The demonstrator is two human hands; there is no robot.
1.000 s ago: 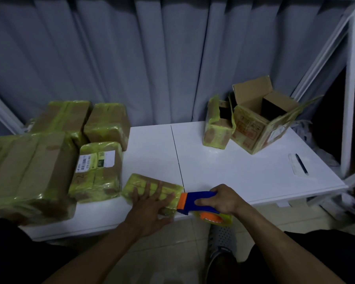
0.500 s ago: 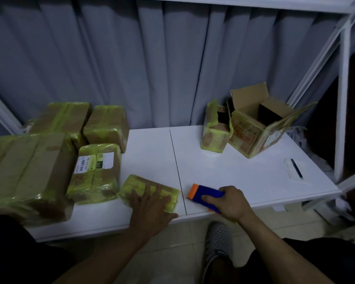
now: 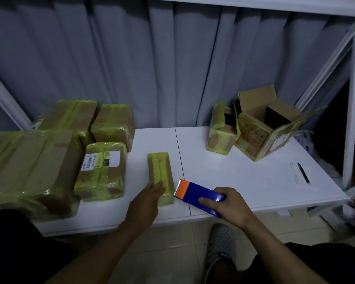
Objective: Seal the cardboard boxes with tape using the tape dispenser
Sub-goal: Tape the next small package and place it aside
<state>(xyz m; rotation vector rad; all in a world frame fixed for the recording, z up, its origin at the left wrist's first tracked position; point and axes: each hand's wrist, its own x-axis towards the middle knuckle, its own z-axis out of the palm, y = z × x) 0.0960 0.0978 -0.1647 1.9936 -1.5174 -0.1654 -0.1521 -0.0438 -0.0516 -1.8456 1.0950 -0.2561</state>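
The small box [image 3: 159, 173], topped with 2 yellow tape strips, is set near the front edge of the white table [image 3: 244, 177]. Its near end is touched by the left hand [image 3: 145, 203], fingers seemingly straight. Just beside it, the tape dispenser [image 3: 195, 193] is gripped by the right hand [image 3: 231, 203].

Before you stands a white table [image 3: 244, 181], split by a thin seam, with a grey-blue curtain [image 3: 172, 68] hanging in folds behind it. Near its right edge a dark pen [image 3: 302, 174] lies on a white paper slip [image 3: 295, 168]. A white metal frame [image 3: 351, 111] rises at your right. Below, a grey perforated shoe [image 3: 220, 249] rests on the tiled floor [image 3: 168, 253].
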